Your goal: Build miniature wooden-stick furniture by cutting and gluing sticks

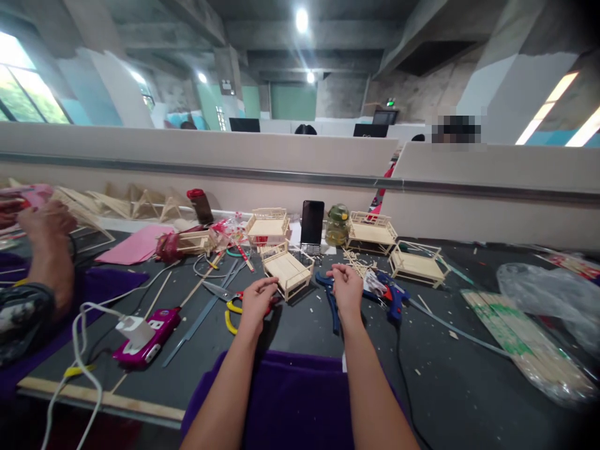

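Observation:
A small bed frame model point(287, 272) built from thin wooden sticks stands on the dark table in front of me. My left hand point(257, 303) is just left of its near corner, fingers loosely bent and holding nothing visible; whether the fingertips touch the frame I cannot tell. Partly under that hand lie scissors point(232, 307) with yellow and red handles. To the right of the model, my right hand point(347, 289) hovers over a blue hand cutter point(334, 309), its fingers slightly curled and apart, with nothing seen in them. A blue glue gun point(397, 297) lies beside it.
More stick models point(419, 264) stand behind and to the right. A phone point(312, 223) stands upright at the back beside a green-lidded jar point(337, 225). Bagged sticks point(525, 337) lie right. On the left are a magenta power strip point(147, 337), cords and another person's hand point(44, 222).

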A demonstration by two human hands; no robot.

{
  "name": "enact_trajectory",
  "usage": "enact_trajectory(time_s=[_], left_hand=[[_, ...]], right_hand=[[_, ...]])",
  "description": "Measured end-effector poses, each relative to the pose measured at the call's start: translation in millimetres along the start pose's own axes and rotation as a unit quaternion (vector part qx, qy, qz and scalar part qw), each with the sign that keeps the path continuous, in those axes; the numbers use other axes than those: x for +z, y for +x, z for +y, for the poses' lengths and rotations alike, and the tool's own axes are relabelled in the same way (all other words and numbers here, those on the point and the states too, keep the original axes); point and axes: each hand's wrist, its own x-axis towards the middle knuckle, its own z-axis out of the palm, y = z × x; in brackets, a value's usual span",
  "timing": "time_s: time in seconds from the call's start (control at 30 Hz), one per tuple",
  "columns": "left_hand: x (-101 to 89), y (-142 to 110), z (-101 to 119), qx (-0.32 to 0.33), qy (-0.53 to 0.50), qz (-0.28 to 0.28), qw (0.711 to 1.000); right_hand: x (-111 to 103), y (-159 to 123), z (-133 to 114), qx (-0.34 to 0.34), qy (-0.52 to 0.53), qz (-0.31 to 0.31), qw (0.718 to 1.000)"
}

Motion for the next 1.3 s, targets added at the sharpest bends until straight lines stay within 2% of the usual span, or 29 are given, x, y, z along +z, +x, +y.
enact_trajectory(time_s=[0.1, 0.23, 0.4, 0.53, 0.77, 0.97, 1.1, 1.3], left_hand=[[-6.6, 3.6, -2.8, 0.013, 0.084, 0.026, 0.996], [-9.6, 1.7, -3.0, 0.034, 0.184, 0.033, 0.982], [-9.8, -3.8, -2.7, 0.035, 0.237, 0.057, 0.969], [-10.8, 1.7, -7.6, 0.04, 0.216, 0.076, 0.973], [-1.8, 14.8, -22.3, 0.022, 0.09, 0.077, 0.993], [5.4, 14.3, -27.4, 0.046, 0.044, 0.051, 0.997], [8.0, 12.9, -28.7, 0.065, 0.043, 0.054, 0.996], [7.9, 14.0, -27.2, 0.069, 0.049, 0.059, 0.995]], right_hand=[[-1.7, -1.1, -3.2, -0.003, -0.014, 0.005, 1.0], [-1.6, -5.1, -7.2, -0.012, -0.042, -0.001, 0.999], [3.0, -9.3, -3.4, -0.033, -0.065, -0.022, 0.997], [7.8, -9.8, 4.6, -0.048, -0.074, -0.038, 0.995], [18.2, -11.8, 13.9, -0.102, -0.095, -0.131, 0.981], [21.7, -14.1, 20.1, -0.119, -0.1, -0.181, 0.971], [23.9, -16.3, 18.6, -0.091, -0.079, -0.181, 0.976], [18.6, -18.4, 6.9, -0.031, -0.107, -0.116, 0.987]])
